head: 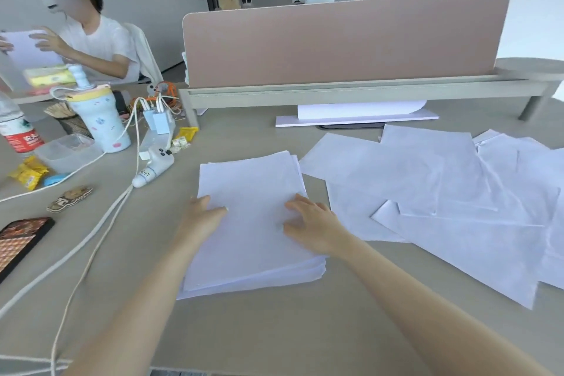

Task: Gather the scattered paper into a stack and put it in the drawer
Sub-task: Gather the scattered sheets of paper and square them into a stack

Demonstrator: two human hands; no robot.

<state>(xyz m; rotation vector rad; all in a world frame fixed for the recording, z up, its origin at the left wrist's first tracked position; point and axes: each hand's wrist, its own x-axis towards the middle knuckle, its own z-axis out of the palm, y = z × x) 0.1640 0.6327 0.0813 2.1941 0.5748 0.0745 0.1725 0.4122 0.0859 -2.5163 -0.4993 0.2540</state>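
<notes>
A stack of white paper [250, 186] lies on the beige desk [274, 330] in front of me, its lower edges slightly uneven. My left hand [203, 217] rests on the stack's left edge, thumb lying across the top sheet. My right hand [311, 223] presses flat on the stack's right side, fingers pointing left. Several loose white sheets [442, 192] lie scattered and overlapping to the right of the stack. No drawer is in view.
A pink divider panel [341, 43] on a raised shelf stands at the back. At the left are white cables [100, 223], a phone [21, 241], a tumbler [97, 119], a bottle, snacks and a controller [155, 166]. A person sits at the far left holding paper.
</notes>
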